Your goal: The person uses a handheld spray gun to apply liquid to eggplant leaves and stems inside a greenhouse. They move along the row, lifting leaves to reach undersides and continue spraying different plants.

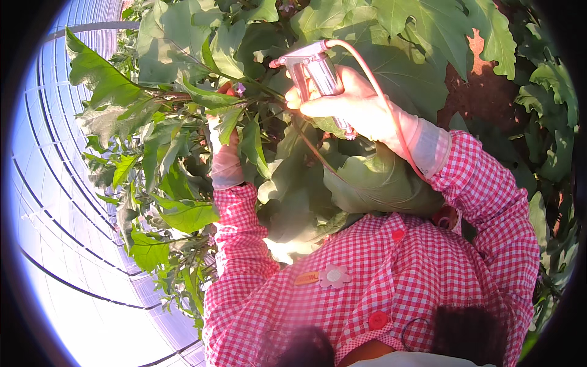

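Note:
My right hand (351, 103), in a thin pale glove, grips a metal-and-clear hand sprayer (323, 75). A pinkish hose (367, 69) runs from its top back along my wrist. The red nozzle (275, 63) points left, towards the stems of a broad-leaved plant that looks like eggplant. My left hand (224, 142), also gloved, reaches up among the leaves. Its fingertips are beside a small purple flower (240, 89). Leaves cover much of this hand, so whether it holds the flower or a stem cannot be told.
Large lobed leaves (380, 179) crowd around both forearms and touch my checked shirt (367, 275). A brown-purple branch (316, 149) crosses below the sprayer. Reddish soil (477, 98) shows at the right. Bright sheeting with dark curved lines (69, 206) lies on the left.

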`<state>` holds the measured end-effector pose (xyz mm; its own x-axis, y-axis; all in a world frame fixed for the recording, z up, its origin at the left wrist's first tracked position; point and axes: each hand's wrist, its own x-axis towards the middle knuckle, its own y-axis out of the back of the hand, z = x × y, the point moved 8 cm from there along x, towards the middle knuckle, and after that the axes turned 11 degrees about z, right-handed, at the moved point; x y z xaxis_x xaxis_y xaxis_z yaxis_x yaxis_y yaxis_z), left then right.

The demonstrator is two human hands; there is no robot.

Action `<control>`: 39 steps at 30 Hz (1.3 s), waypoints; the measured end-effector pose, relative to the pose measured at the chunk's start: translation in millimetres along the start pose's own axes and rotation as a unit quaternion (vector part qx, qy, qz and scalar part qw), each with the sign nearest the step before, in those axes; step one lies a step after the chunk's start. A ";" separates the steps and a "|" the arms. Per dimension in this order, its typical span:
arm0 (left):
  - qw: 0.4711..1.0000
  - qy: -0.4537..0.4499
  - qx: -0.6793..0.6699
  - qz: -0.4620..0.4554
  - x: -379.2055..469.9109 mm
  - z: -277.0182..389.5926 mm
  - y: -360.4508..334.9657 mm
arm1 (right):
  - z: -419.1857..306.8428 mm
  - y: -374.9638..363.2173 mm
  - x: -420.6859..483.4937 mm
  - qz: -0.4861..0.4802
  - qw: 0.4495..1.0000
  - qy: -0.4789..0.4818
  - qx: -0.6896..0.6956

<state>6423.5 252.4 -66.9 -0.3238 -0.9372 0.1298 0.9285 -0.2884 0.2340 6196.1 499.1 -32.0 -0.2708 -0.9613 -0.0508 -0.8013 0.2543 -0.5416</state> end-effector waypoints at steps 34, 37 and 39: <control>0.966 0.092 -0.167 0.177 -41.2 -20.2 43.9 | 1.6 7.9 4.2 -0.034 0.996 0.016 0.076; 0.979 0.071 0.060 0.181 -101.1 11.6 44.1 | -59.6 46.0 -24.0 -0.048 0.994 0.036 0.088; 0.985 0.026 0.118 0.125 -133.4 53.6 15.7 | -100.6 77.1 -43.9 -0.030 0.992 0.071 0.104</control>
<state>6471.6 383.4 -28.9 -0.0740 -0.9838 0.1632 0.9080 0.0012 0.4189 6092.5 571.6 12.9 -0.3094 -0.9459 0.0978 -0.6950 0.1548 -0.7022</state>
